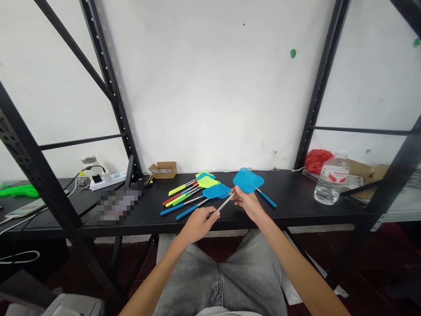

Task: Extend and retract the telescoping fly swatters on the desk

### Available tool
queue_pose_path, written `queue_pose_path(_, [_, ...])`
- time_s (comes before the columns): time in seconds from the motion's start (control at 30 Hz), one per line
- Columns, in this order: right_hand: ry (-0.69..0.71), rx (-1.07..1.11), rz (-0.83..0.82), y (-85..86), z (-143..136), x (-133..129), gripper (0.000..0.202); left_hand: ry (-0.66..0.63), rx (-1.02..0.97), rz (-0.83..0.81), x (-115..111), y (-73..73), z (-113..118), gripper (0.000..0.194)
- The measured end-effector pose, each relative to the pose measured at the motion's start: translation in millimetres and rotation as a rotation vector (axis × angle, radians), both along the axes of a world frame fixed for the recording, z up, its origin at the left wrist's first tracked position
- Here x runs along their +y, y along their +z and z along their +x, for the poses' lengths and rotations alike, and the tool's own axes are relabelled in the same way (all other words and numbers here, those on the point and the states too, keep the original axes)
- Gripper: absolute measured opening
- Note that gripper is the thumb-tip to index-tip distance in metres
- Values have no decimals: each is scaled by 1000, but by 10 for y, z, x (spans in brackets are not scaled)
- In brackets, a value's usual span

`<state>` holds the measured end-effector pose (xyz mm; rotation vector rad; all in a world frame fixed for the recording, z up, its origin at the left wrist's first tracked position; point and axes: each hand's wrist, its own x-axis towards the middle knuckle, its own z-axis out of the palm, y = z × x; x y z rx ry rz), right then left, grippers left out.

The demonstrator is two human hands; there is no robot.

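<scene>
A blue fly swatter (247, 180) is held over the black table. My left hand (200, 222) is closed around the lower part of its metal rod, and the handle is hidden in that hand. Near the swatter's head, my right hand (246, 202) pinches the upper end of the rod. Behind it, another swatter's blue handle (267, 199) rests on the table. To the left lies a fanned pile of several swatters, with a yellow-green head (208, 182), a blue head (213, 192), and blue, red and green handles pointing left.
The black table (289, 210) stands between dark metal posts. A small cardboard box (162, 170) and a black-yellow cutter (149, 181) sit at the back left. A power strip (110, 181) is farther left. At right are a water bottle (331, 179) and a red bag (317, 160).
</scene>
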<state>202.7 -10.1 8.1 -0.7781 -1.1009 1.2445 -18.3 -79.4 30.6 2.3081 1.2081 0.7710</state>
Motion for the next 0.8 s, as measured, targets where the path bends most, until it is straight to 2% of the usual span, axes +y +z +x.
queue_pose_path(0.27, [-41,-29,19,-56,78,78,45,28,69,59,-19,-11,-3,43])
queue_pose_path(0.5, [-123,78,41,46,269,141,44,-106,-53,-202,-8,52,-128,46])
queue_pose_path(0.8, [-238,180,20,65,711,260,46,-165,-7,-296,5,203,-416,50])
